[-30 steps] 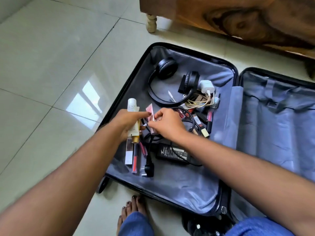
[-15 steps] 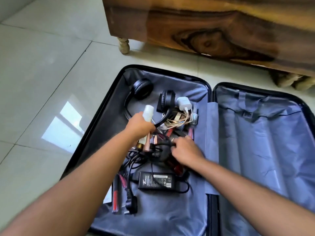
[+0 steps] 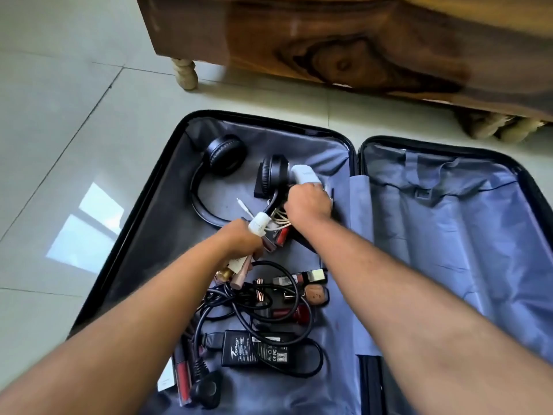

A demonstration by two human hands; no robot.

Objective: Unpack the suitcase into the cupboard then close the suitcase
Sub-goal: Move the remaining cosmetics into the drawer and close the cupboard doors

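Grey-lined suitcase (image 3: 434,235) lies open on the tiled floor (image 3: 59,115). Left hand (image 3: 242,242) grips a bundle of cosmetic tubes (image 3: 257,227). Right hand (image 3: 308,205) is curled around a white charger (image 3: 303,174) beside the black headphones (image 3: 221,169). Power adapter (image 3: 254,348) rests nearer the person.

An open black suitcase (image 3: 191,121) lies flat on the floor, both halves lined in grey-blue fabric. The nine o'clock half holds black headphones (image 3: 223,160) at twelve o'clock, a white charger (image 3: 305,175) beside them, and a black power adapter (image 3: 254,348) at six o'clock.
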